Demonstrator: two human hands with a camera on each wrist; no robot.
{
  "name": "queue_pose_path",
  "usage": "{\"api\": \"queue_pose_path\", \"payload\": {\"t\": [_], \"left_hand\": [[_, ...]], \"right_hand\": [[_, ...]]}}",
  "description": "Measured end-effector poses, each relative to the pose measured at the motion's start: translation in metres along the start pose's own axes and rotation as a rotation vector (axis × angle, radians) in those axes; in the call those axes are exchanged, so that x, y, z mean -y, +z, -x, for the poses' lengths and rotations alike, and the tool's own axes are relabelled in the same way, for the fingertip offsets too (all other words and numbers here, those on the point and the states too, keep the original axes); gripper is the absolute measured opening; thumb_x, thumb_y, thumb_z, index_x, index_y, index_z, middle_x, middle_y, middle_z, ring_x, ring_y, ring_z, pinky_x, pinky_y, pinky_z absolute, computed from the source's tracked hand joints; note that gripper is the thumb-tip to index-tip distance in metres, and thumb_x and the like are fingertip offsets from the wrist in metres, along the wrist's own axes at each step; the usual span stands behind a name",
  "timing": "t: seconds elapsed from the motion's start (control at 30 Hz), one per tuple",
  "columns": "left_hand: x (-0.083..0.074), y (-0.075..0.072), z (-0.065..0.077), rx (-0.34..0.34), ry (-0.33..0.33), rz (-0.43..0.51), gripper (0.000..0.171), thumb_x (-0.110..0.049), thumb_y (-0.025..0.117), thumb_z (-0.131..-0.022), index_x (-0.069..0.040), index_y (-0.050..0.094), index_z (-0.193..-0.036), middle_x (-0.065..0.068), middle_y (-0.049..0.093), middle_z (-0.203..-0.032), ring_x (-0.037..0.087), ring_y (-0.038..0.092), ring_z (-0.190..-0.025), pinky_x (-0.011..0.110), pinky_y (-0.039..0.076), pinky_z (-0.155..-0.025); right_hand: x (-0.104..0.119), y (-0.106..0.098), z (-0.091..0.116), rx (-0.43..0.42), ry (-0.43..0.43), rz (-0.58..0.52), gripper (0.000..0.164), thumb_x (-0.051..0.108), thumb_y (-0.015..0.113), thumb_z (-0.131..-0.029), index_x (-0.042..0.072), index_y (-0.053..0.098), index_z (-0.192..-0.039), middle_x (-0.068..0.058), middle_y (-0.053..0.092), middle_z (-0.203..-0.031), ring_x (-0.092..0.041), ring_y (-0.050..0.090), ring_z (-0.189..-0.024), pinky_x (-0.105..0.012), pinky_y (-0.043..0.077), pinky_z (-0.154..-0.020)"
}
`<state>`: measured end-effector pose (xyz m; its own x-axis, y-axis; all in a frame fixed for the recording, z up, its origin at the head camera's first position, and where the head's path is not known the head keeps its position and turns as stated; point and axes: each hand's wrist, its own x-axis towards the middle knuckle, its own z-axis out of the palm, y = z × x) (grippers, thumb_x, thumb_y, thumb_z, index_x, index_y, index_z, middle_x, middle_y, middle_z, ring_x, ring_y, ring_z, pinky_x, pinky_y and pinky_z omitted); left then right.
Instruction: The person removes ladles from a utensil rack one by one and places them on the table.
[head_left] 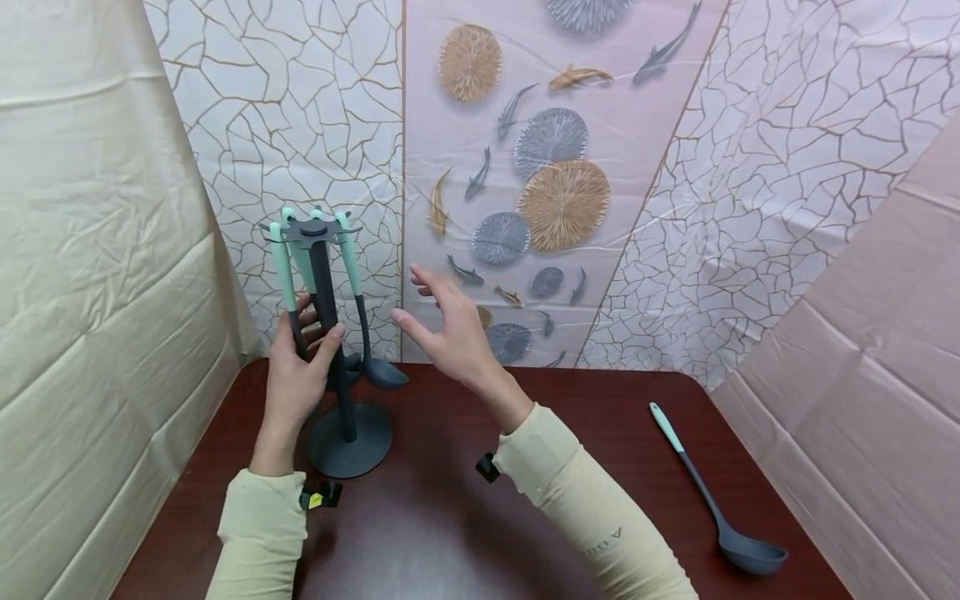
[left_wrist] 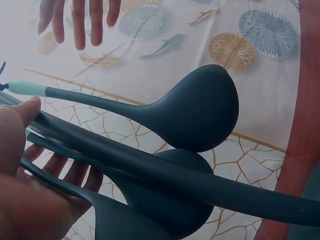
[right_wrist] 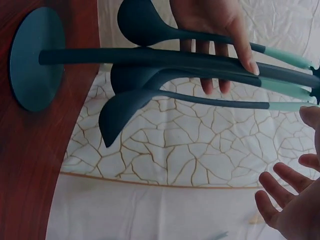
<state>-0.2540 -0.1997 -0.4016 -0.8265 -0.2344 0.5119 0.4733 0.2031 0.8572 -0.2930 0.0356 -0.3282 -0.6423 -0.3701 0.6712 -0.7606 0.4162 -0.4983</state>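
Observation:
A dark grey utensil stand [head_left: 323, 287] rises from a round base at the table's left. Several utensils with mint-green handles hang from its top, among them a ladle [head_left: 384, 373] on the right side. My left hand [head_left: 292, 379] grips the stand's post, thumb across the front and fingers behind it among the hanging utensils. In the left wrist view, dark utensil heads [left_wrist: 200, 112] hang near that hand. To the right of the stand, my right hand [head_left: 453, 333] is raised in the air, fingers apart and holding nothing. The right wrist view shows its spread fingers [right_wrist: 287, 192] near the handles.
Another ladle [head_left: 750, 552], mint-handled, lies on the right side of the dark red table [head_left: 420, 533]. Patterned cloth [head_left: 300, 108] hangs behind the table, and pale cloth [head_left: 97, 292] stands along the left edge.

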Motion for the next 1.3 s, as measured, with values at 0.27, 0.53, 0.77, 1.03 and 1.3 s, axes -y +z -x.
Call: {"api": "queue_pose_path", "payload": {"t": [0.27,0.53,0.77,1.03,1.3], "left_hand": [[0.003,0.002,-0.001,-0.011,0.001,-0.014,0.066,-0.029,0.07,-0.105,-0.024,0.04,-0.163,0.012,0.057,-0.146,0.032,0.063,-0.129,0.047,0.05,-0.111],[0.001,0.002,-0.001,-0.015,-0.004,-0.003,0.066,-0.028,0.071,-0.104,-0.023,0.04,-0.162,0.012,0.057,-0.146,0.032,0.063,-0.128,0.047,0.05,-0.111],[0.001,0.002,0.0,-0.012,0.002,0.001,0.066,-0.027,0.07,-0.104,-0.021,0.04,-0.162,0.012,0.057,-0.147,0.032,0.063,-0.129,0.049,0.049,-0.111],[0.001,0.002,-0.001,-0.005,0.0,0.013,0.066,-0.027,0.07,-0.104,-0.021,0.04,-0.163,0.011,0.056,-0.148,0.031,0.062,-0.129,0.05,0.049,-0.112],[0.001,0.001,0.0,-0.004,-0.005,0.029,0.068,-0.024,0.07,-0.105,-0.021,0.038,-0.164,0.011,0.056,-0.148,0.031,0.062,-0.129,0.053,0.047,-0.113]], "right_hand": [[0.004,0.01,-0.005,0.026,0.024,-0.057,0.063,0.035,0.073,-0.102,0.016,0.05,-0.158,-0.007,0.063,-0.141,-0.021,0.062,-0.126,-0.038,0.052,-0.105],[0.01,0.02,-0.011,0.061,0.038,-0.064,0.063,0.034,0.071,-0.103,0.014,0.049,-0.158,-0.009,0.061,-0.145,-0.02,0.061,-0.127,-0.039,0.052,-0.106],[0.014,0.03,-0.017,0.114,0.03,-0.049,0.062,0.032,0.07,-0.104,0.015,0.048,-0.16,-0.011,0.062,-0.143,-0.021,0.06,-0.127,-0.038,0.051,-0.105],[0.019,0.04,-0.023,0.139,0.07,-0.144,0.055,0.028,0.063,-0.108,0.016,0.047,-0.16,-0.01,0.062,-0.144,-0.023,0.062,-0.128,-0.042,0.054,-0.102],[0.026,0.047,-0.024,0.149,0.091,-0.19,0.054,0.021,0.061,-0.109,0.011,0.046,-0.159,-0.009,0.059,-0.15,-0.025,0.063,-0.128,-0.032,0.053,-0.101]]}}
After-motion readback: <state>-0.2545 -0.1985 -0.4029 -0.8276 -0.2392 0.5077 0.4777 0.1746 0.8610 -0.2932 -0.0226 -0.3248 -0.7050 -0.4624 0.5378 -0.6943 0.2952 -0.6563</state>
